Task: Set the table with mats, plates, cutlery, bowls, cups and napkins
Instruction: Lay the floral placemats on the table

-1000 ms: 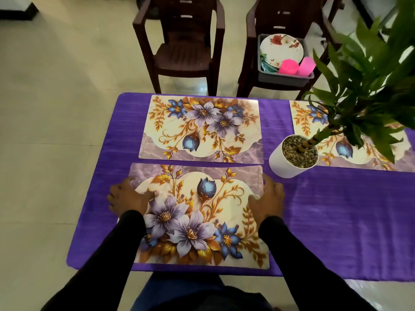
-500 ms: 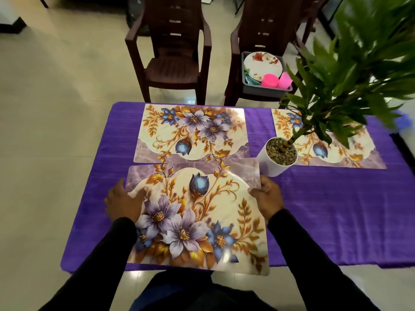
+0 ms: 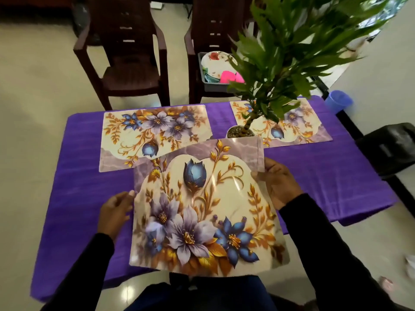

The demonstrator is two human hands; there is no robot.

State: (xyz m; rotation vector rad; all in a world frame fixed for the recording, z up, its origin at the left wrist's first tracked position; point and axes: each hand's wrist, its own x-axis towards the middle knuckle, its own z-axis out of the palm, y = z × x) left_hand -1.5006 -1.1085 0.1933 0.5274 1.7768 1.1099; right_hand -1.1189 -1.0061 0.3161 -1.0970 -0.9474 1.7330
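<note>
Purple-clothed surface (image 3: 314,176): two mats (image 3: 155,135) laid; a third mat (image 3: 202,212) lifted, right hand (image 3: 280,182) pinching its edge, left hand (image 3: 114,212) spread alongside. Plates (image 3: 215,63) and cups (image 3: 231,77) remain binned.

Floral mat (image 3: 202,209) between both hands, right hand (image 3: 280,182) gripping its edge.

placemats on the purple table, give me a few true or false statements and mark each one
1. Two placemats lie flat at the far side of the table: far left mat, far right mat. True.
2. The right hand grips the near mat. True.
3. The near mat lies flat. False: it is lifted and bent.
4. Plates are already on the mats. False: a plate sits in a grey tub on a chair.
</note>
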